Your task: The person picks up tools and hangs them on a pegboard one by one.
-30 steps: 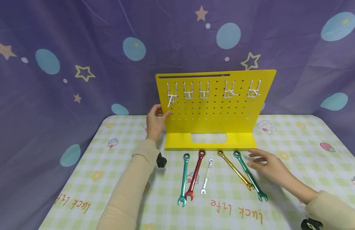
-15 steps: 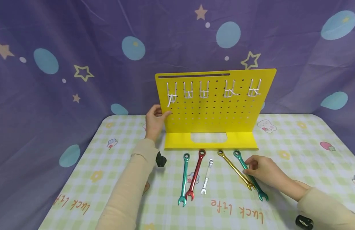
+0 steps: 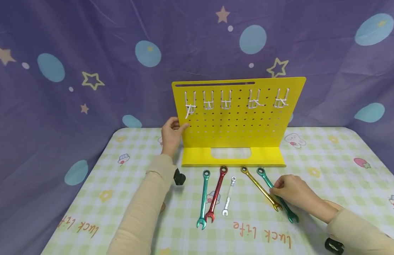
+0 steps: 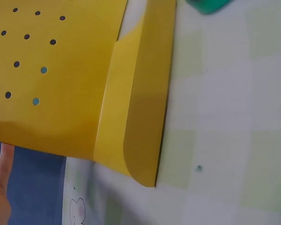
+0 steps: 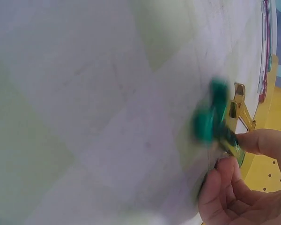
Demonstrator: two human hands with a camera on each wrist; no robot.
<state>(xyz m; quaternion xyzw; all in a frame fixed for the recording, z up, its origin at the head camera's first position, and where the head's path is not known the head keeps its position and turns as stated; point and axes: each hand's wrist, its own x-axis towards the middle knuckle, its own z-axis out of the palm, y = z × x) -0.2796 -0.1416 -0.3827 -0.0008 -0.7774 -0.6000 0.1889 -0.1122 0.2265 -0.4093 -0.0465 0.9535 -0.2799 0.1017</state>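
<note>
A yellow pegboard stand (image 3: pixel 200 141) stands upright toward the back of the table. My left hand (image 3: pixel 171 136) grips its left edge, thumb in front and fingers behind; the left wrist view shows mostly the board and a bit of that hand. At the right, my right hand (image 3: pixel 296 191) pinches the middle of a green combination wrench (image 3: pixel 266 179) between thumb and fingers. In the right wrist view the wrench's open end (image 5: pixel 206 124) is blurred and looks raised off the cloth. A gold wrench (image 3: pixel 260 187) lies just left of it.
Left of these lie a silver wrench (image 3: pixel 229 196), a red wrench (image 3: pixel 217 193) and another green wrench (image 3: pixel 204 198). Several white hooks (image 3: pixel 226 103) line the board's upper part. A checked cloth (image 3: pixel 120 191) covers the table; a purple curtain (image 3: pixel 197 42) hangs behind.
My right hand has come in from the right and down onto the right green wrench and now pinches it. The wrench's ring end has shifted slightly left. My left hand stays put.
</note>
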